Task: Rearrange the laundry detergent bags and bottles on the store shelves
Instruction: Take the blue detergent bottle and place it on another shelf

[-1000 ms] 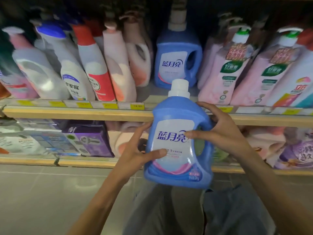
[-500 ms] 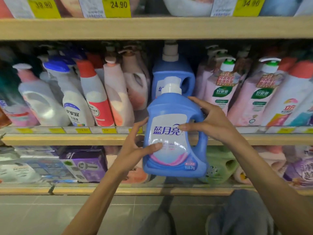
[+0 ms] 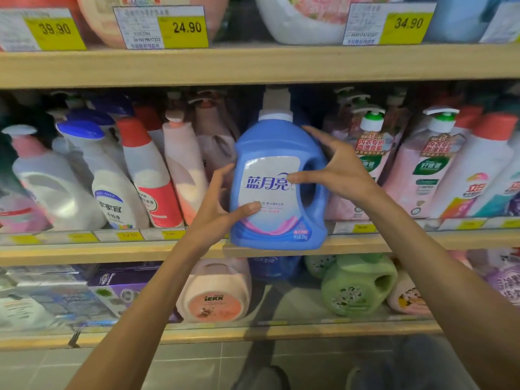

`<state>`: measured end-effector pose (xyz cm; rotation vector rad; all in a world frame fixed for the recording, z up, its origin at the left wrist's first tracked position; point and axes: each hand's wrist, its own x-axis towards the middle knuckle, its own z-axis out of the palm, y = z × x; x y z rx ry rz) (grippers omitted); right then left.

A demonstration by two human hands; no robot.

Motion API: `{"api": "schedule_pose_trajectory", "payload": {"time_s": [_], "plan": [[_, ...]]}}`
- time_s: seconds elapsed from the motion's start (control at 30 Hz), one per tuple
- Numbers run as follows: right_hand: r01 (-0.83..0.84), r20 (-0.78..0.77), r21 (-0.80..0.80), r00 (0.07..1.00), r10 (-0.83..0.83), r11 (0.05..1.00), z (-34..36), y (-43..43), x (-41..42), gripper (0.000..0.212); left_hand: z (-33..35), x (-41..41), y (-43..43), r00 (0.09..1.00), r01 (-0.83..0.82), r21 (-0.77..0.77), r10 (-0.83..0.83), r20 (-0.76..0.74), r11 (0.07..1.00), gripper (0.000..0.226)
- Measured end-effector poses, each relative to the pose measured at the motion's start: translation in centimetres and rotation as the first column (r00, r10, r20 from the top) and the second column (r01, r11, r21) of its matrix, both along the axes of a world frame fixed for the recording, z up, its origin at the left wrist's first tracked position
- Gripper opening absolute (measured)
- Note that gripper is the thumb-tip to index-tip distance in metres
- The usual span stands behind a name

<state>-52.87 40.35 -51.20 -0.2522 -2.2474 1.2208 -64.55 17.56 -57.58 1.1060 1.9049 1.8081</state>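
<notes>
Three wooden store shelves fill the view, with a grey tiled floor (image 3: 197,367) at 6 o'clock. The upper shelf (image 3: 253,66) runs across 12 o'clock and carries yellow price tags (image 3: 187,27) reading 39.90, 24.90 and 34.90. The middle shelf (image 3: 84,253) is crowded. At 9 o'clock of the centre stand a blue-capped white bottle (image 3: 112,192) and a red-capped bottle (image 3: 146,170), both leaning. At 3 o'clock stand pink pump bottles (image 3: 416,175) with green labels. The lower shelf (image 3: 253,332) holds a purple box (image 3: 121,282) at 8 o'clock, a peach jug (image 3: 216,294) and a green jug (image 3: 357,288) at 5 o'clock.

The blue detergent bottle (image 3: 270,142) is upright at the centre, label facing out. Its base is level with the middle shelf's front edge; whether it rests there or hangs just clear cannot be told. It sits in a narrow slot with neighbours close on both sides, and its white cap is near the underside of the upper shelf. Open room lies only toward the viewer.

Both forearms reach up from 6 o'clock. The left hand (image 3: 219,212) grips the bottle's lower left side, thumb across the label and fingers behind. The right hand (image 3: 340,170) holds the handle side, thumb on the label and fingers spread over the shoulder.
</notes>
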Motion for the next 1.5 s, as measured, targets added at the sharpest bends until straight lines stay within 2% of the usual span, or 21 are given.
{"api": "schedule_pose_trajectory", "payload": {"time_s": [0.27, 0.5, 0.73, 0.87, 1.13, 1.4, 1.5], "plan": [[0.018, -0.066, 0.118, 0.998, -0.010, 0.993, 2.1, 0.3, -0.9, 0.102, 0.4, -2.3, 1.4, 0.999, 0.003, 0.035, -0.001, -0.054, 0.999, 0.092], [0.065, -0.106, 0.228, 0.993, -0.042, 0.971, -0.5, 0.0, 0.0, 0.102, -1.3, -3.8, 2.8, 0.966, -0.098, -0.001, 0.095, -0.241, 0.995, 0.095], [0.103, -0.078, 0.312, 0.994, -0.083, 0.944, -2.2, -0.1, 0.0, 0.101, -2.3, -3.9, 3.4, 0.925, -0.118, -0.084, 0.079, -0.371, 0.989, 0.096], [0.097, -0.028, 0.325, 0.995, -0.093, 0.941, -3.2, -0.3, -0.5, 0.102, -3.2, -3.9, 3.2, 0.938, -0.111, -0.146, 0.055, -0.343, 0.983, 0.094], [0.082, 0.027, 0.322, 0.995, -0.096, 0.943, -3.6, 0.3, -1.8, 0.101, -3.4, -4.7, 2.7, 0.963, -0.038, -0.198, -0.017, -0.271, 0.979, 0.105], [0.095, 0.093, 0.321, 0.987, -0.131, 0.942, -3.6, -1.0, -1.0, 0.100, -3.2, -4.0, 2.2, 0.961, -0.089, -0.225, 0.024, -0.277, 0.970, 0.103], [0.102, 0.162, 0.372, 0.971, -0.173, 0.922, -3.1, -1.7, -0.4, 0.103, -3.2, -3.3, 1.8, 0.955, -0.137, -0.206, 0.074, -0.286, 0.969, 0.092]]}}
